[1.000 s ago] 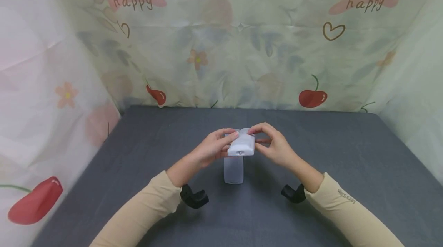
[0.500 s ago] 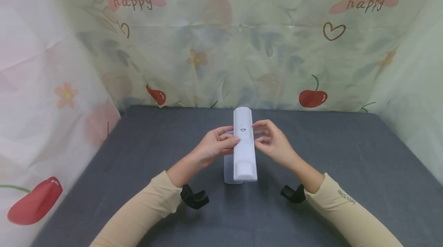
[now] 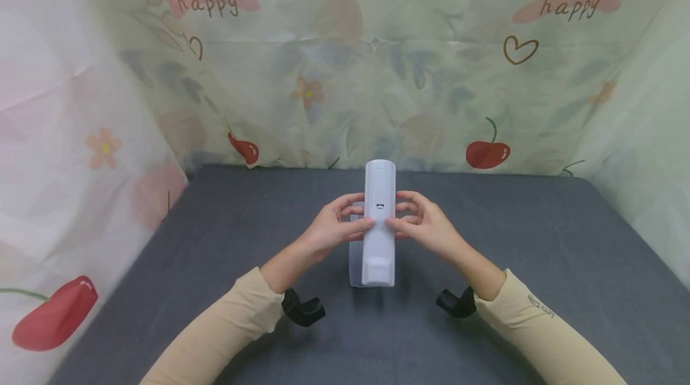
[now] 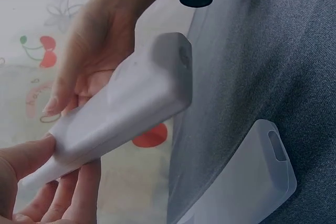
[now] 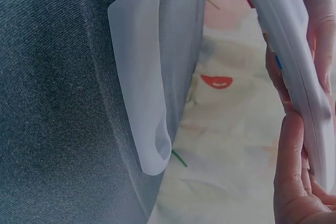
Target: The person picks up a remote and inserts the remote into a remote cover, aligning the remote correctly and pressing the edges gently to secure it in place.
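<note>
Both hands clamped on a white remote (image 3: 379, 223), left hand (image 3: 330, 230) and right hand (image 3: 428, 228) pinching its long sides at mid-length, held raised above the grey table (image 3: 539, 265). Likely light, stiff and smooth plastic, prone to slip; best gripped by the long edges, as here. Directly beneath, flat on the table, a translucent sleeve (image 3: 356, 262), probably soft and pliable. Mostly hidden from the head camera, yet shown whole from the right wrist (image 5: 143, 77), open end included; remote's blunt end (image 4: 170, 72) plain from the left wrist. Printed cherry curtain (image 3: 485, 151) behind.
</note>
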`<action>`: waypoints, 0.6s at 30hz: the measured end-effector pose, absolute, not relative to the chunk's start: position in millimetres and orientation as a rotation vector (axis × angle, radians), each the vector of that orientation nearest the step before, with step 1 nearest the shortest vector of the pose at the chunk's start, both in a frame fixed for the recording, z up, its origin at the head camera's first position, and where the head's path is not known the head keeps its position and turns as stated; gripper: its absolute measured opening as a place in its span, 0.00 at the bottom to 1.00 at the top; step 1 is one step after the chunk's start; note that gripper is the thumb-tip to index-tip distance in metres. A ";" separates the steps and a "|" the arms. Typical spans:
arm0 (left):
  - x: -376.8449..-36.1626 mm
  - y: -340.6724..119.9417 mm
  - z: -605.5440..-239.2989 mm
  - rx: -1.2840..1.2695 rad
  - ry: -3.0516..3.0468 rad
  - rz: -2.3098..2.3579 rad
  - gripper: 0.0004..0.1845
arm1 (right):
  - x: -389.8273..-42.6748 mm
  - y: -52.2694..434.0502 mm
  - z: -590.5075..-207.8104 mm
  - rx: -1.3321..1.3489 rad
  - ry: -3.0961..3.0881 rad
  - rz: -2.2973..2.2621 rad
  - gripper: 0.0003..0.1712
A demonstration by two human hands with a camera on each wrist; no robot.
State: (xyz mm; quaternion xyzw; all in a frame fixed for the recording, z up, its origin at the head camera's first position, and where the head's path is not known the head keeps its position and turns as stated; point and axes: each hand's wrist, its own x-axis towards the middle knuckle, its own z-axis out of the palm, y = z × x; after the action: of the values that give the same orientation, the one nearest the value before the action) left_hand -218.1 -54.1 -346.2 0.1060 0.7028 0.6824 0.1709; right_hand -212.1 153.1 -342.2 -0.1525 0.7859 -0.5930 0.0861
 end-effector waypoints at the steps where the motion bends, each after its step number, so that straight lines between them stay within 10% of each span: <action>1: -218.1 -54.2 -346.6 0.313 2.003 1.931 0.30 | -212.4 153.0 -342.4 -0.459 2.337 -1.758 0.36; 18: -220.3 -54.1 -348.9 0.314 2.095 1.856 0.28 | -214.1 150.3 -344.1 -0.459 2.394 -1.670 0.28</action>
State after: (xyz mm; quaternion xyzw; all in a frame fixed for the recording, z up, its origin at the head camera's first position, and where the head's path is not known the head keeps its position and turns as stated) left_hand -220.3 -54.1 -348.9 0.1100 0.7340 0.6504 0.1617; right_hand -214.1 150.3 -344.1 -0.1547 0.8067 -0.5626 0.0933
